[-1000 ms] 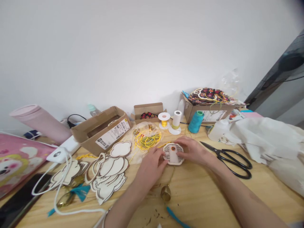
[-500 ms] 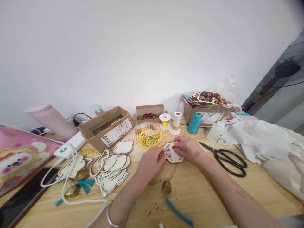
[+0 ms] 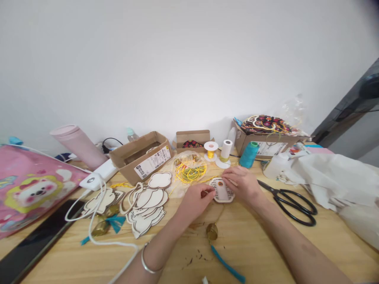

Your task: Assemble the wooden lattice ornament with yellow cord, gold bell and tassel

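Observation:
A small pale wooden lattice plaque (image 3: pixel 223 194) lies flat on the table, with an orange round spot near its top. My left hand (image 3: pixel 197 200) is closed at its left edge, thumb and forefinger tips meeting the rim. Curled fingers of my right hand (image 3: pixel 243 183) hold its upper right edge; their tips are partly hidden. Below the plaque, a thin cord leads to a brass-coloured bell (image 3: pixel 212 231) with a teal tassel (image 3: pixel 227 265).
Black scissors (image 3: pixel 291 203) lie right of my right hand. Flat wooden cut-outs (image 3: pixel 148 205) are piled at left. Behind are yellow cord (image 3: pixel 189 173), a teal thread cone (image 3: pixel 249 154), spools and cardboard boxes (image 3: pixel 139 157). A white cable (image 3: pixel 112 243) crosses the left side.
My right hand's fingers have shifted off the plaque's middle to its upper right edge, uncovering the orange spot. The whole view has moved slightly, so things appear further right.

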The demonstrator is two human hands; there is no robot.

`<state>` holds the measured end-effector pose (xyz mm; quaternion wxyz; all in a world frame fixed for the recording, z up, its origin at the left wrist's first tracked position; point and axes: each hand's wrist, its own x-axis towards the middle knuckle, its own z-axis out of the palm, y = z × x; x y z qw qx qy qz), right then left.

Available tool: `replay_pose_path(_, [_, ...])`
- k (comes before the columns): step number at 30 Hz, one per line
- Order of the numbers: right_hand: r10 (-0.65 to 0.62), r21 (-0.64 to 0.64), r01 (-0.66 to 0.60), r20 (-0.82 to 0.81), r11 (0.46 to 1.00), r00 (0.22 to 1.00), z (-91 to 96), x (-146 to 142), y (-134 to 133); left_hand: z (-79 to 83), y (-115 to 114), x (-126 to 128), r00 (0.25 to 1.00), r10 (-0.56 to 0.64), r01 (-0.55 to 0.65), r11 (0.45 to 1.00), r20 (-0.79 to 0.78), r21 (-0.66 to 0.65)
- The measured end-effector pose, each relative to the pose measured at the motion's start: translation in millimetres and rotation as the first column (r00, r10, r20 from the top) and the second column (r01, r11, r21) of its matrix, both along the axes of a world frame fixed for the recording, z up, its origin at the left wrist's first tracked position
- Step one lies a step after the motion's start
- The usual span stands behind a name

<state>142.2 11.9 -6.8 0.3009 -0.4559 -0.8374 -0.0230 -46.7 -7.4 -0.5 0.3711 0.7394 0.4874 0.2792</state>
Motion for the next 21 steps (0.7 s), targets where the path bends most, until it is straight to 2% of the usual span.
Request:
replay_pose_path(6, [-0.012, -0.041, 0.02, 0.185, 0.999, 0.983, 0.1, -7, -1, -5.0, 2, 1, 0.999, 0.026, -0.026, 1.0, 0.033, -0.017])
replay_pose_path(11, [-0.025, -0.005, 0.027, 0.223, 1.0, 0.975, -6.3, -11, 4, -8.6, 1, 0, 0.999, 0.015, -0.015, 1.0, 0.033, 0.015])
replay_pose_path(14, [-0.02, -0.027, 0.024, 0.143, 0.999, 0.989, -6.5, -11, 5, -5.4, -1, -1, 0.999, 0.021, -0.021, 1.0, 0.045, 0.011])
replay_pose_path(17, [-0.005, 0.005, 0.005, -0.044, 1.0, 0.999, -3.4, -14, 0, -2.3, -2, 0, 0.993, 0.009, -0.003, 0.999, 0.118, -0.052])
replay_pose_path(19, [0.056, 0.077, -0.045, -0.136, 0.996, 0.989, -0.4, -18, -4, -1.2, -2, 1, 0.968, 0.013, 0.029, 0.986, 0.249, -0.163])
replay_pose_path(21, [0.129, 0.135, -0.109, -0.15, 0.985, 0.98, 2.1, -23, -7, -0.6, -2, 2, 0.903, 0.067, 0.069, 0.952, 0.424, -0.298])
